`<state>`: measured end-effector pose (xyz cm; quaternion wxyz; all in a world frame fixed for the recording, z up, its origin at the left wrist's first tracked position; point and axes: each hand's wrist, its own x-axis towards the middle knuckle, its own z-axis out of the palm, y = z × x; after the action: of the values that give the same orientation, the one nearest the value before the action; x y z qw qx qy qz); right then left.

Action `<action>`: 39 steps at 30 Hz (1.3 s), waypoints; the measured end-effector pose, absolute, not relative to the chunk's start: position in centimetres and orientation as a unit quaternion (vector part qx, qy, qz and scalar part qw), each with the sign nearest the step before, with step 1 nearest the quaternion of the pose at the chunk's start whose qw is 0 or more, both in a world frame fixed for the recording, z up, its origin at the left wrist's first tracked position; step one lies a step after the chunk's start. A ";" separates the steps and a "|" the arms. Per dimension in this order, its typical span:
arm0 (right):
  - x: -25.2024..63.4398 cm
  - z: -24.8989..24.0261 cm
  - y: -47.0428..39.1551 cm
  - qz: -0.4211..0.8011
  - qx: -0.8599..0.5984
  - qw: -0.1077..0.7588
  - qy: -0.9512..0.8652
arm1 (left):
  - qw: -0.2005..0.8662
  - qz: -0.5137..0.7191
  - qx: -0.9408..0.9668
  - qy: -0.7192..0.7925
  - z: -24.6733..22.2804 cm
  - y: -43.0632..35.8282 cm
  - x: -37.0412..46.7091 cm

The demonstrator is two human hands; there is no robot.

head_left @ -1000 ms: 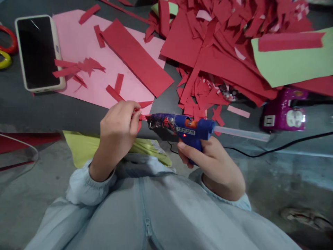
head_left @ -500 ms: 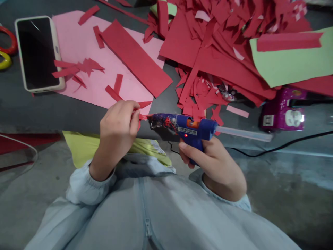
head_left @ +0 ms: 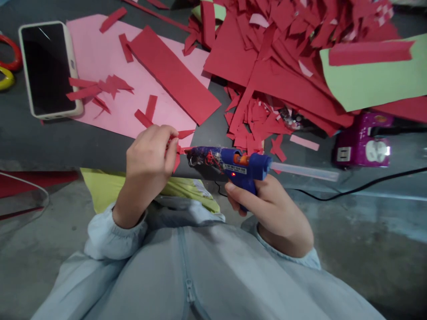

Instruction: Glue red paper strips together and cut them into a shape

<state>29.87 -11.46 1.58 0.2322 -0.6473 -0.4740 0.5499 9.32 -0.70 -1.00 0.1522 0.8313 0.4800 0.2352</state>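
Note:
My right hand (head_left: 267, 202) is wrapped round the handle of a blue hot glue gun (head_left: 238, 169), its small red light lit and a clear glue stick (head_left: 307, 171) poking out of the back. The gun's nozzle points left, at a small red paper piece (head_left: 179, 151) pinched in the fingers of my left hand (head_left: 150, 153). Most of that piece is hidden by the fingers; whether the nozzle touches it I cannot tell. Beyond my left hand, a wide red paper strip (head_left: 175, 73) and several small red cuttings lie on a pink sheet (head_left: 100, 40).
A phone (head_left: 48, 69) lies at the left beside orange and yellow scissor handles (head_left: 11, 55). Red paper scraps (head_left: 283, 75) heap up at the back right with a green sheet (head_left: 376, 84). A purple power socket block (head_left: 363, 142) sits at the right, a black cord (head_left: 367, 184) below it.
The glue gun in my right hand has shifted slightly left, its nozzle closer to my left fingers. My left hand has moved a little left and up, still pinching the paper piece.

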 end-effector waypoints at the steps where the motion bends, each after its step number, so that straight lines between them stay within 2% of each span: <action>1: 29.9 1.7 -11.4 0.548 -0.648 0.228 -0.477 | 0.154 0.232 0.832 0.479 -1.0 -0.7 9.3; 19: 29.8 1.8 -11.5 0.534 -0.660 0.206 -0.488 | 0.162 0.216 0.827 0.493 -1.1 -0.8 9.3; 39: 29.6 1.7 -11.4 0.549 -0.648 0.228 -0.477 | 0.161 0.225 0.825 0.492 -1.1 -0.9 9.3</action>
<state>29.61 -11.40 1.69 0.2279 -0.6480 -0.4767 0.5486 9.30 -0.91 -1.15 0.1613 0.8252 0.4923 0.2250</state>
